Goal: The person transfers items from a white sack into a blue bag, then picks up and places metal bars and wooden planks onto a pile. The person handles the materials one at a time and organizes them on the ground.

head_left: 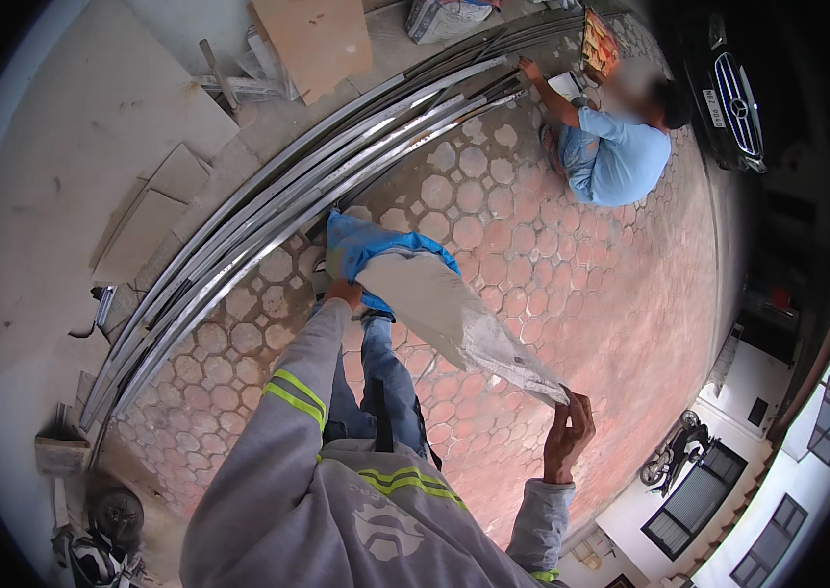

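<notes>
A woven sack (434, 299) is stretched in front of my body, its pale grey side facing up. Bright blue sheeting (376, 235) of the same woven look wraps its far end; whether this is the sack's other side or a second sack, I cannot tell. My left hand (344, 292) is closed on the blue edge, close to my legs. Out to the right, my right hand (569, 438) pinches the narrow, gathered grey corner between thumb and fingers. What lies inside the sack is hidden.
Long metal profiles (238, 245) lie in a bundle along the left wall. Board offcuts (150, 216) lean behind them. A person in a light blue shirt (621, 157) squats at the profiles' far end. A black car (729, 93) and a motorcycle (678, 451) stand to the right.
</notes>
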